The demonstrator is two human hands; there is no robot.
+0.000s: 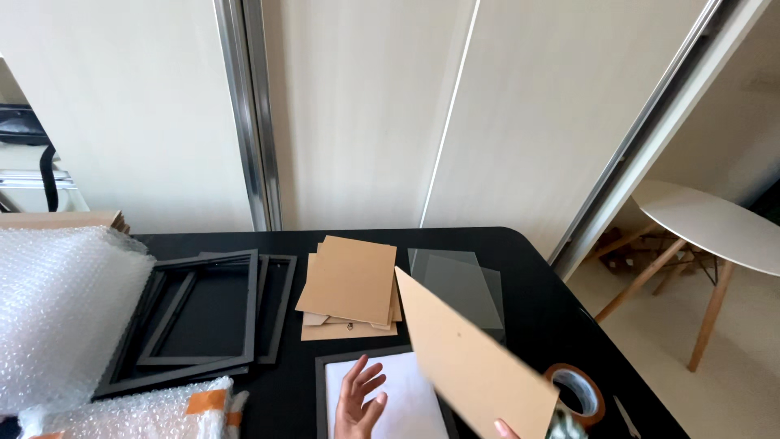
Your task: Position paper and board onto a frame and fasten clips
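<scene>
Right hand [505, 428] lifts brown backing board [471, 358]; left hand [358, 400] flat on white sheet [406, 398] in frame.

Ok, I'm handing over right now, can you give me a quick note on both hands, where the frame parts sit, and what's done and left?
Left hand: open, fingers spread, resting on the white sheet lying in the black frame at the near edge.
Right hand: only fingertips show, gripping the brown backing board, held tilted above that frame.
Elsewhere on the black table: stack of backing boards, glass panes, empty black frames, bubble wrap, tape roll.
Done: sheet sits in frame. Left: board not yet laid on.
</scene>
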